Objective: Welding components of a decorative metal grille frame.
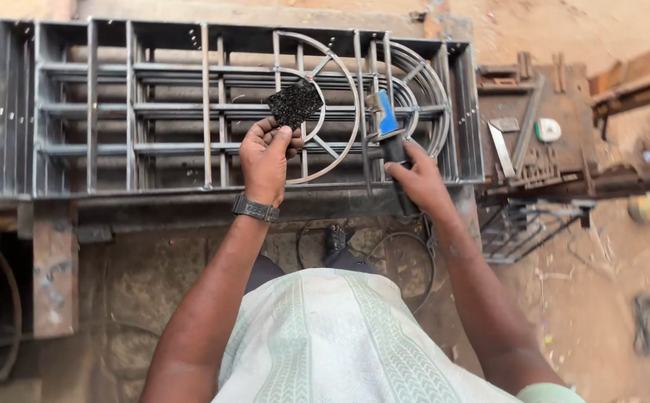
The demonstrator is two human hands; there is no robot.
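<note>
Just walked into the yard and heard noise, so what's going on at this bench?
A person stands over a stack of metal grilles laid flat on a bench. Their left hand holds up a small dark glass plate over the curved bars. Their right hand has its grip on a blue-handled welding holder resting against the grille's arched part. Scrap metal pieces lie to the right.

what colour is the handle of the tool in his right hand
Blue on its upper part, dark below, where the right hand grips the tool. The head view shows it.
</note>
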